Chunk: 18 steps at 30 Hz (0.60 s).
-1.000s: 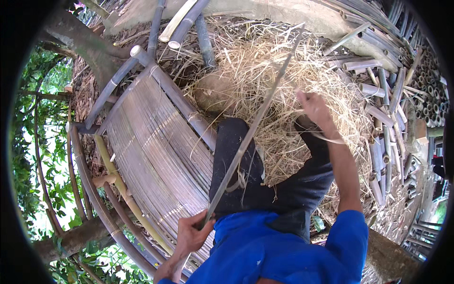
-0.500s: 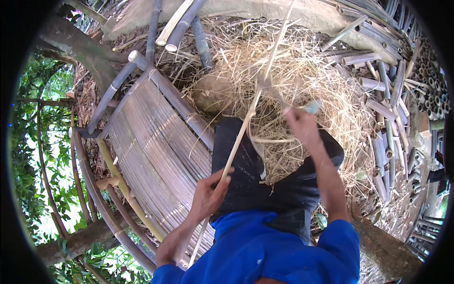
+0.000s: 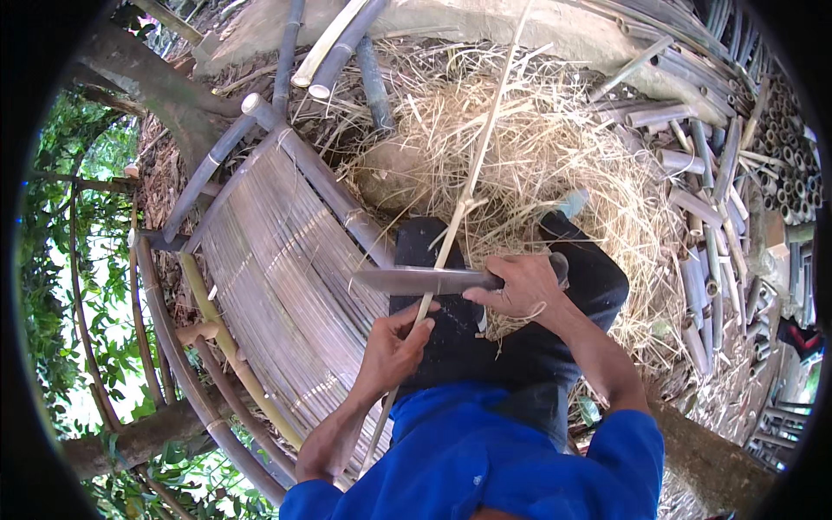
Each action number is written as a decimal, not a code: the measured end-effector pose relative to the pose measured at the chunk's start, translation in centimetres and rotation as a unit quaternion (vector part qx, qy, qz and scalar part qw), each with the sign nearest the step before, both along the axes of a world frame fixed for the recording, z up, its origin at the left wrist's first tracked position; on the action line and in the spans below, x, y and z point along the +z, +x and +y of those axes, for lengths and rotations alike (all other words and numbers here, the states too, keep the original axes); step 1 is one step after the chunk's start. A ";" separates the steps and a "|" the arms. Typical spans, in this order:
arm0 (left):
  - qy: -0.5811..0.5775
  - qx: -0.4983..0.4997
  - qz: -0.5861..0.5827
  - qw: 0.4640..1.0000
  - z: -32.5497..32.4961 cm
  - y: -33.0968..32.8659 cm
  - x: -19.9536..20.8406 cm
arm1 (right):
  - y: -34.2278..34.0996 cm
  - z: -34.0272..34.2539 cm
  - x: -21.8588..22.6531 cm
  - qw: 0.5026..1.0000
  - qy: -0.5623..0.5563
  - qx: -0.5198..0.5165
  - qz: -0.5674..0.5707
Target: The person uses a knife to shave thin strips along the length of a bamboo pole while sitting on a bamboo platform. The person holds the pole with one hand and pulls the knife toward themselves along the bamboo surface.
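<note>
A long, thin bamboo strip (image 3: 485,143) runs from beside my left arm up over my lap toward the shavings. My left hand (image 3: 394,348) is closed round it, thumb and fingers pinching it near my thigh. In my right hand (image 3: 524,288) is the dark handle of a large knife (image 3: 425,281), its wide metal blade pointing left. The blade lies across the strip just above my left fingers. A small node or rough knot shows on the strip farther up. Part of the strip's lower length is hidden behind my left hand.
A bamboo-slat bench (image 3: 277,234) stands to my left. Pale shavings (image 3: 555,130) heap in front, around a rock (image 3: 390,173). Cut bamboo tubes (image 3: 693,204) lie on the right, more stacked beyond. A log (image 3: 711,451) is at lower right; bamboo poles (image 3: 338,52) lean at the top.
My right hand has brought the knife back from far up the strip, toward me, down to just above my left hand. The left hand keeps its hold with little movement.
</note>
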<state>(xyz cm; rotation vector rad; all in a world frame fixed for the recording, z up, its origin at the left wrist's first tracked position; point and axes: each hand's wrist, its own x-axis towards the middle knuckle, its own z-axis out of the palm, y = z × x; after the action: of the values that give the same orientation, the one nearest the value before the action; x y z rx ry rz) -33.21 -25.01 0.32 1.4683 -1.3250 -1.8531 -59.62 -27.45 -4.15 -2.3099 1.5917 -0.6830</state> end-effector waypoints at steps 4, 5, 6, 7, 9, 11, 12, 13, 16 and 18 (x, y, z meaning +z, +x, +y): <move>-0.018 0.001 -0.012 1.000 -0.3 -0.4 0.5 | -3.0 -4.6 -1.4 0.964 0.148 -0.210 0.066; -0.002 0.011 0.000 1.000 -0.4 -0.3 0.7 | -2.4 -4.0 -1.5 0.965 0.143 -0.208 0.065; 0.024 0.017 0.010 1.000 -0.3 0.3 0.7 | -0.5 -2.2 -1.6 0.981 0.123 -0.148 0.023; 0.019 0.018 0.013 1.000 -0.1 0.6 0.5 | 0.2 -1.7 -1.2 0.992 0.092 -0.085 -0.015; -0.005 0.014 0.002 1.000 0.4 1.3 -0.2 | -0.4 -2.4 -1.8 0.995 0.063 -0.075 0.030; 0.012 0.008 -0.018 1.000 0.8 1.2 -0.3 | -2.0 -3.8 -1.4 0.979 0.118 -0.168 -0.003; -0.004 0.008 -0.035 0.999 0.2 0.9 0.0 | -1.8 -4.0 -1.1 0.980 0.112 -0.165 -0.004; -0.010 0.011 -0.034 0.999 0.1 1.0 0.1 | -1.3 -3.9 -0.8 0.975 0.141 -0.171 -0.015; 0.001 0.031 0.005 1.000 0.7 1.4 0.1 | 0.3 -2.6 -1.9 0.984 0.097 -0.148 0.020; 0.023 0.005 -0.017 1.000 1.3 2.0 0.7 | 1.2 -1.1 -1.4 0.996 0.029 0.064 0.053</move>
<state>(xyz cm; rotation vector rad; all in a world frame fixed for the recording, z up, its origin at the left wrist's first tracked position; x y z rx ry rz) -31.18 -23.74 1.01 1.5339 -1.2952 -1.8724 -58.37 -28.59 -5.52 -2.4160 1.4687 -0.4857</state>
